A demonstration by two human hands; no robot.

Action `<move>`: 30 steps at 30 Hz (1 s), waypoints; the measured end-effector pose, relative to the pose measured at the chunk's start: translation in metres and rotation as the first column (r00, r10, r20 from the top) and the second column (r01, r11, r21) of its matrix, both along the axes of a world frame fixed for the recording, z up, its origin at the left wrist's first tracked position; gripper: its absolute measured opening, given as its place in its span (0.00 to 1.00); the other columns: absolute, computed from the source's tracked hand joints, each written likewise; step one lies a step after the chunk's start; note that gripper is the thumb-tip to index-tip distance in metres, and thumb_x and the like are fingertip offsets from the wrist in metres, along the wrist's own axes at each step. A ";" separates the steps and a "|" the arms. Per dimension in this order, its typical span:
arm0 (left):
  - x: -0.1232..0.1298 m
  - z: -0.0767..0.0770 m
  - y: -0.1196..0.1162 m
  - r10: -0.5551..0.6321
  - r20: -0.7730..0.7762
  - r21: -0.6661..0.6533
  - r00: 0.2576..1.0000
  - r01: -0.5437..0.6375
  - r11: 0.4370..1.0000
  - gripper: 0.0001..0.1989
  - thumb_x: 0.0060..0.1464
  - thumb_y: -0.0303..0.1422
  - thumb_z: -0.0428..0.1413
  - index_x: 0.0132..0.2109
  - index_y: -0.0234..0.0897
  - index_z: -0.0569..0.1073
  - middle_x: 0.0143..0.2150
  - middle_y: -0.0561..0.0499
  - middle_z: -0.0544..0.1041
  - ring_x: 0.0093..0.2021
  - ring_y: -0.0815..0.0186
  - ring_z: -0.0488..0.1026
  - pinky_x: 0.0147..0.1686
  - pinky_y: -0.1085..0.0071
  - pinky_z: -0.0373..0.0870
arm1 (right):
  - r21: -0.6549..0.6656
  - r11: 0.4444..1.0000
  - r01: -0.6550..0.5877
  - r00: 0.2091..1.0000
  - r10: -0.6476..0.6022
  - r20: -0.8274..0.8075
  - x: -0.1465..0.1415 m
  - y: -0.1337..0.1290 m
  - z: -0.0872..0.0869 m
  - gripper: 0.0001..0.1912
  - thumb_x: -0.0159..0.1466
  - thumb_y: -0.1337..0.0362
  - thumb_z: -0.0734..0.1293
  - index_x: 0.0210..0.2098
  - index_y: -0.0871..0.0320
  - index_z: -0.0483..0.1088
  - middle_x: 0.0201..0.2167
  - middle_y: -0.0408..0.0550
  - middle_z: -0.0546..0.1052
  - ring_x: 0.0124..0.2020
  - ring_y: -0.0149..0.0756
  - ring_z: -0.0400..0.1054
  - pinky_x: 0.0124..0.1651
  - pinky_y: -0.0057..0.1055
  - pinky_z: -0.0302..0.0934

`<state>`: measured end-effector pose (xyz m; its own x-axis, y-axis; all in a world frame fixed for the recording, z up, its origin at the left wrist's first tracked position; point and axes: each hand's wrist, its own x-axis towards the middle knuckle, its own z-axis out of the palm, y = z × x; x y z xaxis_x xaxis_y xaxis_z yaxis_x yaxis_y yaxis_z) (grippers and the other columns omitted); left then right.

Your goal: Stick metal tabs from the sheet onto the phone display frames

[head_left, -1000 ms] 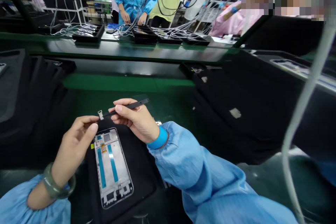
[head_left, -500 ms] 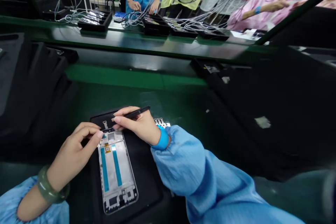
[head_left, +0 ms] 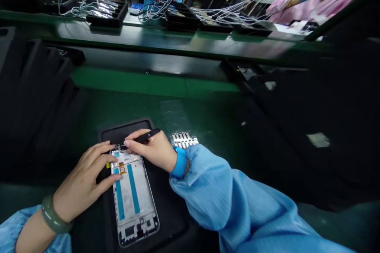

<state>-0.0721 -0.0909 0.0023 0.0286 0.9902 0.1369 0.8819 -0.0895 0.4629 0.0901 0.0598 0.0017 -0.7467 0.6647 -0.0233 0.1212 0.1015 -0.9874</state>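
Left hand (head_left: 84, 176) spread across upper-left of phone frame (head_left: 127, 201), right hand (head_left: 156, 153) pinching slanted black tool (head_left: 148, 135) near top

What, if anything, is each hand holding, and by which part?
Right hand: black tool, pinched near its lower end. Left hand: touching the phone frame, upper left side; can't tell if it grips.

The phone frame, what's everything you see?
The phone frame looks like silvery metal, with rounded corners, two blue strips, an orange piece and dark openings at its near end. It lies flat on a black tray. The left hand touches its far-left part; the right hand is at its far end.
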 end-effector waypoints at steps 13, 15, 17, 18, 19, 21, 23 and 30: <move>0.001 -0.001 0.000 0.000 0.013 -0.009 1.000 0.000 1.000 0.14 0.55 0.41 0.54 0.48 0.45 0.68 0.57 0.48 0.66 0.62 0.56 0.57 0.57 0.55 0.62 | 0.274 0.962 0.017 0.996 -0.040 0.079 0.001 -0.004 0.012 0.07 0.58 0.59 0.68 0.31 0.54 0.78 0.28 0.41 0.80 0.36 0.34 0.75 0.39 0.26 0.67; 0.001 -0.002 -0.001 -0.006 0.009 -0.003 1.000 0.006 1.000 0.14 0.55 0.41 0.54 0.48 0.45 0.68 0.57 0.48 0.66 0.62 0.56 0.57 0.57 0.56 0.62 | 0.295 0.955 0.019 0.995 -0.046 0.084 0.001 -0.005 0.012 0.07 0.58 0.60 0.68 0.32 0.54 0.78 0.28 0.41 0.80 0.36 0.34 0.75 0.40 0.25 0.67; 0.000 -0.002 -0.001 -0.014 0.002 0.004 1.000 0.014 1.000 0.14 0.55 0.41 0.54 0.48 0.45 0.67 0.57 0.48 0.65 0.62 0.56 0.57 0.57 0.55 0.63 | 0.311 0.950 0.024 0.994 -0.055 0.091 0.001 -0.006 0.012 0.07 0.57 0.60 0.69 0.31 0.55 0.78 0.29 0.41 0.80 0.35 0.32 0.76 0.39 0.24 0.66; 0.000 -0.002 -0.001 -0.016 -0.002 0.005 1.000 0.016 1.000 0.14 0.55 0.41 0.54 0.48 0.45 0.67 0.57 0.48 0.65 0.62 0.57 0.57 0.57 0.55 0.63 | 0.315 0.949 0.027 0.994 -0.059 0.094 0.001 -0.006 0.012 0.07 0.57 0.60 0.69 0.31 0.55 0.78 0.29 0.41 0.80 0.35 0.32 0.76 0.39 0.24 0.66; 0.000 -0.002 -0.001 -0.018 -0.006 0.006 1.000 0.018 1.000 0.14 0.55 0.41 0.54 0.48 0.45 0.67 0.57 0.48 0.65 0.62 0.57 0.57 0.57 0.55 0.63 | 0.316 0.948 0.029 0.993 -0.063 0.096 0.001 -0.006 0.013 0.07 0.57 0.61 0.69 0.31 0.55 0.78 0.29 0.40 0.80 0.34 0.31 0.76 0.38 0.23 0.66; -0.001 -0.002 -0.001 -0.021 -0.010 0.004 1.000 0.021 1.000 0.14 0.55 0.41 0.54 0.48 0.45 0.67 0.57 0.48 0.65 0.62 0.57 0.57 0.56 0.56 0.63 | 0.305 0.952 0.036 0.993 -0.069 0.099 0.001 -0.006 0.013 0.07 0.57 0.60 0.69 0.31 0.55 0.78 0.29 0.40 0.80 0.34 0.31 0.76 0.38 0.23 0.66; -0.001 -0.002 -0.001 -0.022 -0.011 0.005 1.000 0.022 1.000 0.14 0.55 0.41 0.54 0.48 0.45 0.67 0.57 0.48 0.65 0.62 0.57 0.57 0.56 0.56 0.64 | 0.277 0.960 0.044 0.992 -0.074 0.102 0.001 -0.006 0.012 0.07 0.57 0.60 0.69 0.31 0.55 0.78 0.28 0.40 0.80 0.34 0.32 0.76 0.37 0.23 0.67; 0.000 -0.003 -0.001 -0.015 -0.014 0.033 1.000 0.015 0.999 0.13 0.55 0.41 0.54 0.47 0.43 0.68 0.55 0.48 0.67 0.61 0.57 0.59 0.56 0.57 0.64 | 0.126 0.981 0.144 0.983 -0.157 0.094 -0.001 -0.015 0.006 0.12 0.59 0.57 0.67 0.32 0.59 0.76 0.27 0.45 0.80 0.31 0.35 0.76 0.36 0.27 0.69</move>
<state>-0.0719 -0.0917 -0.0004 0.0454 0.9846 0.1687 0.8868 -0.1175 0.4470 0.0892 0.0449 0.0082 -0.6356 0.7720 -0.0094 0.2446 0.1898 -0.9509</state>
